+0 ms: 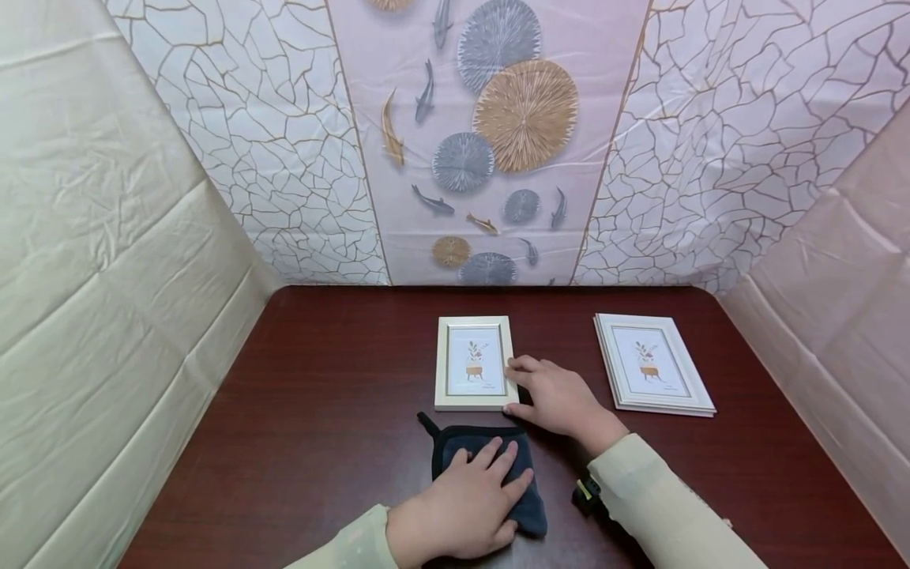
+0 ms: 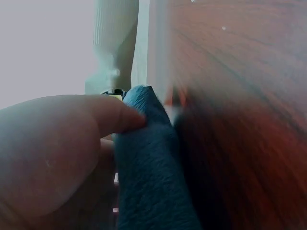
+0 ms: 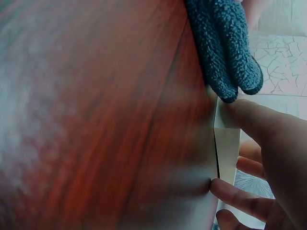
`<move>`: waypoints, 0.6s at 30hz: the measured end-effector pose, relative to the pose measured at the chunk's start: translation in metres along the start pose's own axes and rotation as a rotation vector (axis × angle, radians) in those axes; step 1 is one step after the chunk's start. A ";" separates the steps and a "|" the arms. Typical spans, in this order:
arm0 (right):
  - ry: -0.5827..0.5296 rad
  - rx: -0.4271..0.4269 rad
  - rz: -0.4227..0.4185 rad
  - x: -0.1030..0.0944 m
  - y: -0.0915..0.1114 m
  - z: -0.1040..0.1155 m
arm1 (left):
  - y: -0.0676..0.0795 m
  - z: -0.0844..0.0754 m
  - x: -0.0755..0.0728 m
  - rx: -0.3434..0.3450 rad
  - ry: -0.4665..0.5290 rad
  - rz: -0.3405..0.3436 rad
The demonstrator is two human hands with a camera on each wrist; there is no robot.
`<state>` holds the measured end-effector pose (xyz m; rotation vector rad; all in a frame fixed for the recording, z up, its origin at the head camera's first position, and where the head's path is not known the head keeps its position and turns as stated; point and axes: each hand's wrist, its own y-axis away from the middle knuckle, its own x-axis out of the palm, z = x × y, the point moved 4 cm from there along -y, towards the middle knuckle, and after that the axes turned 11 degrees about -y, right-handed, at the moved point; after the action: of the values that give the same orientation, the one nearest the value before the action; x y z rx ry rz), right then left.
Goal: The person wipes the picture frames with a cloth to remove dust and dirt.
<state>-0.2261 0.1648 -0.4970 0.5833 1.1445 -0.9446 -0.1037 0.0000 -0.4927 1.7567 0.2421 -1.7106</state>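
A cream-edged picture frame (image 1: 441, 363) lies flat near the middle of the table, showing a potted plant print. My right hand (image 1: 562, 395) touches its right side, with the thumb by the near right corner and fingertips along the edge. In the right wrist view, fingers (image 3: 240, 195) rest against the frame's side (image 3: 228, 148). Just nearer to me, a folded dark blue cloth (image 1: 529, 506) with black trim and a loop lies on the table. My left hand (image 1: 465, 502) rests on it with fingers spread. Its thumb touches the plush cloth (image 2: 148, 167) in the left wrist view.
To the right lies a stack of white picture frames (image 1: 604, 356), the top one with a similar print. The dark red table (image 1: 320, 411) meets a patterned cloth backdrop (image 1: 284, 158) behind and pale drapes on both sides. A black and yellow item (image 1: 584, 494) sits at my right wrist.
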 end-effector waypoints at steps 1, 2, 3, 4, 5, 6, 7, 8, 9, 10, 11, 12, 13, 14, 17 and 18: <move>-0.002 0.002 -0.001 0.000 0.000 0.000 | 0.001 0.001 0.000 0.000 -0.002 -0.011; -0.003 0.004 -0.002 0.000 0.001 0.001 | 0.002 0.001 0.000 0.001 0.000 -0.020; -0.009 0.011 0.000 0.000 0.001 0.001 | 0.002 0.002 -0.001 0.004 0.008 -0.026; -0.010 0.016 0.000 0.000 0.002 0.001 | 0.003 0.003 -0.001 0.008 0.017 -0.039; -0.010 0.021 0.001 0.000 0.003 0.001 | 0.003 0.005 -0.002 0.010 0.032 -0.053; -0.012 0.028 0.004 0.000 0.003 0.001 | 0.004 0.007 -0.002 0.012 0.051 -0.067; -0.018 0.032 0.008 0.001 0.004 0.001 | 0.004 0.009 -0.003 0.013 0.070 -0.080; -0.025 0.036 0.012 0.002 0.005 0.000 | 0.005 0.012 -0.003 0.015 0.096 -0.092; -0.032 0.038 0.016 0.002 0.006 0.000 | 0.004 0.015 -0.003 0.017 0.118 -0.111; -0.038 0.038 0.018 0.003 0.007 0.000 | 0.004 0.019 -0.004 0.015 0.145 -0.135; -0.047 0.037 0.019 0.004 0.007 0.000 | 0.003 0.024 -0.003 0.010 0.175 -0.156; -0.058 0.033 0.019 0.004 0.008 0.000 | 0.003 0.029 -0.003 0.004 0.210 -0.181; -0.063 0.030 0.019 0.005 0.008 0.000 | 0.002 0.034 -0.003 -0.005 0.246 -0.210; -0.068 0.026 0.018 0.005 0.008 0.000 | 0.002 0.041 -0.003 -0.019 0.279 -0.243; -0.089 0.015 0.016 0.004 0.012 0.001 | 0.003 0.060 -0.006 -0.092 0.348 -0.345; -0.101 0.011 0.017 0.004 0.013 0.002 | 0.005 0.067 -0.007 -0.122 0.358 -0.372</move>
<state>-0.2133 0.1687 -0.5005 0.5476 1.0426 -0.9557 -0.1569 -0.0395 -0.4792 2.0080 0.8591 -1.5686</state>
